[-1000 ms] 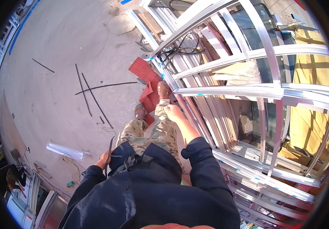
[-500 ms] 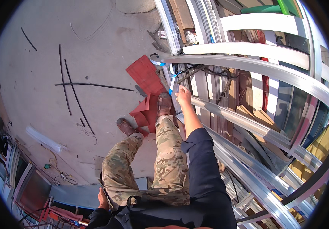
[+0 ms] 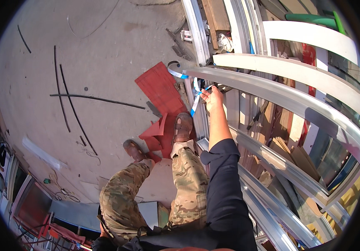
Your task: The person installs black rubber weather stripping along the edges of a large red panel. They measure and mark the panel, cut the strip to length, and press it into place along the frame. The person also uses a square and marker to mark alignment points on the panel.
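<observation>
My right hand (image 3: 213, 99) reaches out at the aluminium frame (image 3: 247, 79), its fingers closed on a blue-and-white film strip (image 3: 196, 103). The strip hangs loose from the near end of the frame's long rail, and part of it curls over the ground. Some of its run near my fingertips is hard to make out. Only a sliver of my left hand (image 3: 103, 228) shows low beside my left thigh; its fingers are hidden. A red sheet (image 3: 161, 85) lies on the ground beside the strip, with torn red pieces under my right shoe.
Silver profiles (image 3: 268, 201) and wood offcuts (image 3: 291, 150) are stacked under and beside the frame on my right. Thin black strips (image 3: 98, 97) lie on the concrete to the left, near a pale strip (image 3: 42, 152). A flat panel (image 3: 73, 213) is behind on the left.
My right hand has moved away from the lower rail to the hanging film strip. The frame has swung slightly in view. My left hand has slipped mostly out of sight.
</observation>
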The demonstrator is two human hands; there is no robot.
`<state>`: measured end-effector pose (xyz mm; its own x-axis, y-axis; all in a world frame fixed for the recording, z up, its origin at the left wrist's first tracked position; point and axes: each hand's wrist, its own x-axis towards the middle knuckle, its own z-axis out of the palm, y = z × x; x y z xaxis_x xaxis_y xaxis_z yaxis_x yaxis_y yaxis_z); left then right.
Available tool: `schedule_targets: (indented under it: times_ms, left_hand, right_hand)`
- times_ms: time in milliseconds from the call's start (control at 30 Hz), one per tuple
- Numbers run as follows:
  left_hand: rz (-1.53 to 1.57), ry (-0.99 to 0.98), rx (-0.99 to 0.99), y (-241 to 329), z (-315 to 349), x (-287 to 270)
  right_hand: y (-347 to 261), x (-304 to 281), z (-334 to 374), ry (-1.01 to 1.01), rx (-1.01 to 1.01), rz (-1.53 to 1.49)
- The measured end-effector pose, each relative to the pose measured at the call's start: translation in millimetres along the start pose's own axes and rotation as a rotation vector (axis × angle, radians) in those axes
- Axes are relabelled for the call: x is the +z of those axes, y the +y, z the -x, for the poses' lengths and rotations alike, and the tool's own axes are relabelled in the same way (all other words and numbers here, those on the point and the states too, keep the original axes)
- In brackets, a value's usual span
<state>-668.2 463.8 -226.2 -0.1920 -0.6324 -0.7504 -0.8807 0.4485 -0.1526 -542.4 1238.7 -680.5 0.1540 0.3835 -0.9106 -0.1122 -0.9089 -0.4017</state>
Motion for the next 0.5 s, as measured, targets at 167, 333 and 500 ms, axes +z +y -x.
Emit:
schedule_targets:
  times_ms: [167,333,500]
  left_hand:
    - [-0.108,-0.031,0.09,11,-38,-1]
    - [-0.34,0.001,0.386,62,19,42]
    - [-0.311,-0.006,0.835,135,168,107]
  right_hand:
    - [-9,-21,82,0.159,-0.13,0.019]
    - [-6,-52,259,0.016,-0.103,0.059]
    - [14,-46,452,-0.299,0.067,0.351]
